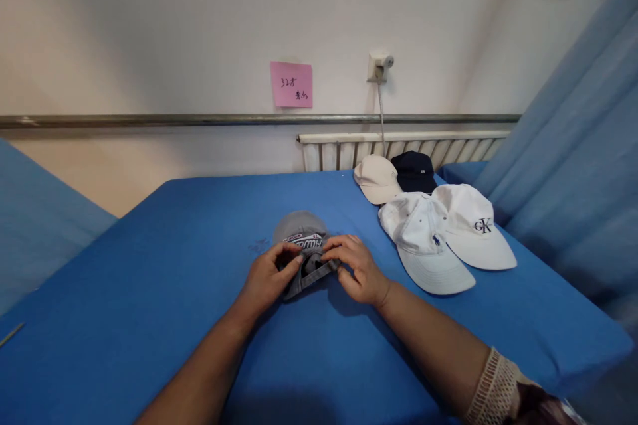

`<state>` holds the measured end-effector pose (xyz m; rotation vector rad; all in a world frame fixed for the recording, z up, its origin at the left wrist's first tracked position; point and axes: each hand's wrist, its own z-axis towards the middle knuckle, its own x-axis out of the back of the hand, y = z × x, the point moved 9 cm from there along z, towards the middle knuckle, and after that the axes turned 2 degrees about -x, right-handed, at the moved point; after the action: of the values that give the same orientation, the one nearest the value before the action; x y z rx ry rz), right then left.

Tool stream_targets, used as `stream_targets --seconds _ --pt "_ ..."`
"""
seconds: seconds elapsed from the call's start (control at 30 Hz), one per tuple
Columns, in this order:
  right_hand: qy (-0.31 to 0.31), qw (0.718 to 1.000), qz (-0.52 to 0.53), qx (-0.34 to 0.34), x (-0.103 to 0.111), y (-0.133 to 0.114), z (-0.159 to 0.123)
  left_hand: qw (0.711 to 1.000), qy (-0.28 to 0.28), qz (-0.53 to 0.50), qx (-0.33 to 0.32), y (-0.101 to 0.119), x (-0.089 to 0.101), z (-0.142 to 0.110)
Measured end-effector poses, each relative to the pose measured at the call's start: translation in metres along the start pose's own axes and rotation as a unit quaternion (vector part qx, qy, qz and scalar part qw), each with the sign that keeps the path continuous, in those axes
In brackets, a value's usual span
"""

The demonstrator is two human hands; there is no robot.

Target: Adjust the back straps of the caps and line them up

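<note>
A grey baseball cap [300, 221] lies on the blue-covered table in front of me, its brim pointing away and its back strap nearest me. White and dark lettering shows upside down across its front panel. My left hand [270, 277] grips the cap's left edge between thumb and fingers. On the other side my right hand [357, 270] pinches the right edge close to the strap, thumb below and fingers above. Both hands partly cover the cap's sides.
At the right lie a beige cap [376, 176], a navy cap [413, 169], a pale cap [417, 229] with a small emblem and a white cap [471, 222]. Blue curtains [573, 146] hang at both sides. A radiator [343, 154] and metal rail [199, 119] line the wall.
</note>
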<state>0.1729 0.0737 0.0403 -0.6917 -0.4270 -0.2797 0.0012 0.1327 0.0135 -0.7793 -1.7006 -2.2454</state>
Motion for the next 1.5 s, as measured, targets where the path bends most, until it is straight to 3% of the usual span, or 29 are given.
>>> stream_targets --seconds 0.1,0.2,0.4,0.47,0.57,0.63,0.77,0.9,1.07,1.23,1.33,1.5 --pt "0.007 0.999 0.038 -0.010 0.001 0.002 -0.002 0.993 -0.038 0.094 -0.055 0.007 -0.013 -0.003" --pt "0.035 0.997 0.044 -0.049 0.002 0.012 -0.007 0.988 -0.061 0.120 -0.070 0.009 -0.021 -0.005" --pt "0.095 0.979 0.081 -0.160 0.000 0.046 -0.016 0.986 -0.042 0.115 -0.111 0.036 -0.011 -0.014" --pt "0.101 0.971 0.095 -0.194 -0.002 0.057 -0.017 0.982 -0.120 0.079 -0.125 0.045 -0.021 -0.022" --pt "0.107 0.957 0.119 -0.240 -0.004 0.073 -0.018 0.970 -0.231 -0.007 -0.082 0.042 -0.037 -0.031" --pt "0.109 0.949 0.132 -0.264 -0.006 0.082 -0.019 0.977 -0.204 -0.027 -0.046 0.030 -0.036 -0.026" --pt "0.087 0.943 0.140 -0.289 -0.018 0.094 -0.024 0.993 -0.102 0.047 -0.031 0.004 -0.026 -0.010" --pt "0.047 0.945 0.126 -0.299 -0.034 0.101 -0.029 0.980 -0.124 0.146 -0.054 -0.008 -0.035 -0.006" --pt "-0.005 0.950 0.106 -0.292 -0.049 0.102 -0.031 0.952 -0.161 0.251 -0.065 -0.006 -0.045 -0.008" --pt "-0.010 0.950 0.103 -0.294 -0.051 0.106 -0.033 0.942 -0.175 0.275 -0.083 0.003 -0.051 -0.011" --pt "0.005 0.945 0.118 -0.304 -0.049 0.109 -0.034 0.953 -0.147 0.254 -0.076 0.007 -0.043 -0.010" --pt "0.089 0.935 0.145 -0.311 -0.033 0.112 -0.032 0.972 -0.099 0.207 -0.050 0.022 -0.012 0.000"
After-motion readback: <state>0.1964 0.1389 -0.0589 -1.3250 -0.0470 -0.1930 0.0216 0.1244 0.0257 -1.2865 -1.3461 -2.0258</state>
